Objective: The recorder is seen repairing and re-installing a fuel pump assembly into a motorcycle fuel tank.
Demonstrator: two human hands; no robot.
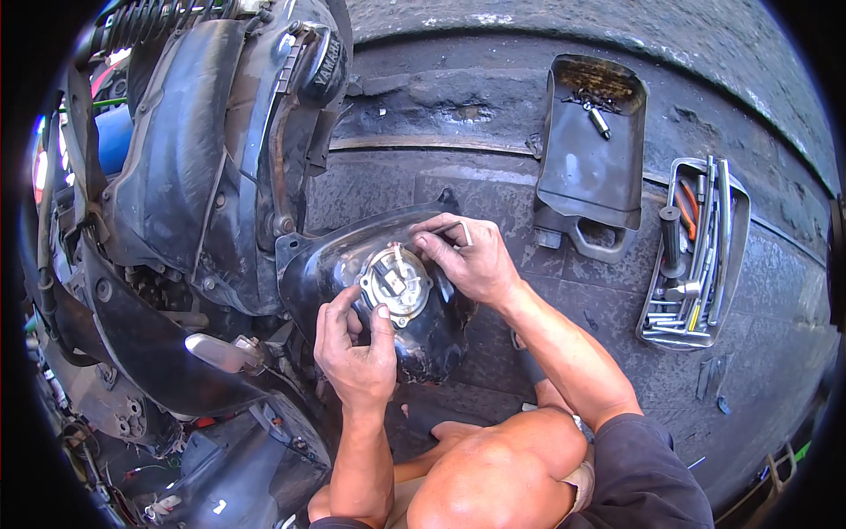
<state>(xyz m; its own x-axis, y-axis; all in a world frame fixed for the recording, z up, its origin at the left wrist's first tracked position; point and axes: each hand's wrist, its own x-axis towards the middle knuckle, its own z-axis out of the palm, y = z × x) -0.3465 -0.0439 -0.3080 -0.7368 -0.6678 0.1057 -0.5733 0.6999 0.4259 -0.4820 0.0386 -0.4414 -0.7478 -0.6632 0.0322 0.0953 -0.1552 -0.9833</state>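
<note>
Left hand (357, 357) and right hand (471, 264) are placed at opposite sides of a round fitting (407, 304), set in the top of a black tank (330, 256). The left thumb and fingers are spread narrowly at the rim's near left edge; whether it is gripped cannot be told. By the right hand, a thin bent metal rod (467, 232) is held in pinched fingers, close to the rim's far right edge.

The fitting is faced upward, its short pale nozzle (398, 256) pointed away from the person, toward the tank's tabbed far edge. The tank's own long axis is hard to judge, as parts are covered by the hands.

The fitting is ringed by dull metal with small ears; its centre is pale and cloudy. The tank is rounded, glossy and dusty, and is rested on a dark, mottled tiled floor (502, 309).
</note>
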